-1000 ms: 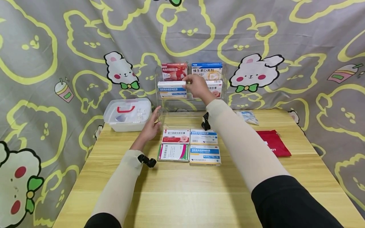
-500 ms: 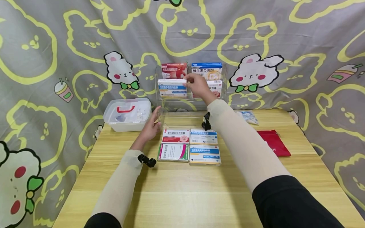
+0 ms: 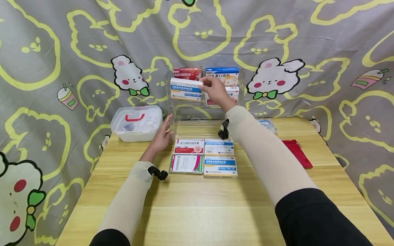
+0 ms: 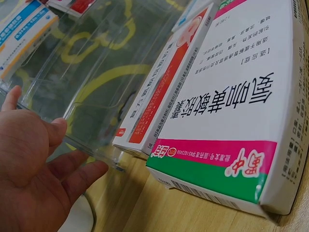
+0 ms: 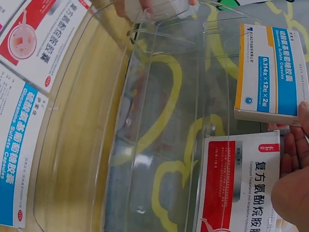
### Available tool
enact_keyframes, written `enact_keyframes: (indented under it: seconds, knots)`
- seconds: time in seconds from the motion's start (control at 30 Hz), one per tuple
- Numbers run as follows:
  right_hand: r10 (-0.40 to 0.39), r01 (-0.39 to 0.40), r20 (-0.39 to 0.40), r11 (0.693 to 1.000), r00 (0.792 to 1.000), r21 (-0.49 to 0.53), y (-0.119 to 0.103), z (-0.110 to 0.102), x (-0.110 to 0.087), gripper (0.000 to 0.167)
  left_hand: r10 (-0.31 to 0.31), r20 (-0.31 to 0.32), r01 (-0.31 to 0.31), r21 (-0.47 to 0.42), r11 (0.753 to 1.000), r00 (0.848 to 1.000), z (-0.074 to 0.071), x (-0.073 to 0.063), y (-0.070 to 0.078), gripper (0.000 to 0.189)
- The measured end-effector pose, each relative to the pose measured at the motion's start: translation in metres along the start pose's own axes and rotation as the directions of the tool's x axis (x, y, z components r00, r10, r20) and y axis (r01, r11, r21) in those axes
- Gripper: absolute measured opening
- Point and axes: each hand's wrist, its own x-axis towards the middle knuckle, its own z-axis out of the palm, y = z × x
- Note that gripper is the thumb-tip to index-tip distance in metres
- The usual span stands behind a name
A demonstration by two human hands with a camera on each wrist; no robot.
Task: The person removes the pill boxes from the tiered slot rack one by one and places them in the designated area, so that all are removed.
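Observation:
My right hand (image 3: 217, 91) pinches the right end of a blue-and-white medicine box (image 3: 186, 89), marked Glucosamine Sulfate Capsules, between thumb and fingers. The box is tilted in front of a red medicine box (image 3: 187, 73) on the upper tier of a clear display rack (image 3: 197, 122). Beside it, partly behind the hand, stand a blue-topped box (image 3: 222, 71) and a red-and-white box (image 5: 241, 183). My left hand (image 3: 161, 138) rests against the rack's left side, fingers extended; in the left wrist view its thumb and fingers (image 4: 91, 174) lie along the rack's edge.
Several medicine boxes lie flat before the rack, among them a green-and-pink one (image 3: 186, 164) and a blue-and-white one (image 3: 220, 166). A lidded plastic box (image 3: 136, 123) with a red handle stands left. Right are a red pouch (image 3: 297, 153) and a small plastic packet (image 3: 267, 125).
The right hand has lifted the blue-and-white box slightly up from its tier and tilted it, so it covers more of the red box behind. The left hand has stayed in place.

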Motion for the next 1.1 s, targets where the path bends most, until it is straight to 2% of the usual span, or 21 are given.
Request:
enact_keyframes:
  seconds: [0.17,0.4,0.7,0.83,0.87,1.07,1.1]
  knots:
    - [0.002,-0.001,-0.015,0.999,1.0,0.045,-0.002,-0.004,0.001,0.025,0.015,0.002,-0.015,0.007,1.0,1.0,0.0,0.001,-0.002,0.081]
    - [-0.016,0.017,-0.036,1.0,0.999,0.026,-0.008,-0.008,0.001,0.027,0.014,0.002,-0.014,-0.001,1.0,1.0,0.0,0.0,0.001,0.08]
    - [-0.02,0.021,-0.017,0.998,1.0,0.057,-0.019,-0.012,-0.003,0.026,0.013,-0.003,-0.013,-0.008,1.0,1.0,0.001,0.0,0.002,0.079]
    - [-0.023,0.024,-0.007,0.999,1.0,0.032,-0.023,-0.012,-0.007,0.025,0.01,0.002,-0.01,-0.024,1.0,1.0,0.0,0.0,0.001,0.08]
    - [-0.03,0.03,-0.006,0.999,1.0,0.024,-0.023,-0.012,-0.008,0.026,0.007,0.007,-0.007,-0.023,1.0,1.0,-0.001,-0.001,0.006,0.08]
    - [-0.038,0.038,-0.001,0.999,0.999,0.0,-0.023,-0.015,-0.016,0.024,0.001,0.015,-0.001,0.001,1.0,1.0,0.0,-0.001,0.007,0.08]
    - [-0.038,0.038,0.0,0.999,0.999,-0.002,-0.023,-0.015,-0.018,0.023,0.006,0.009,-0.006,0.002,1.0,1.0,0.001,0.001,0.002,0.08]
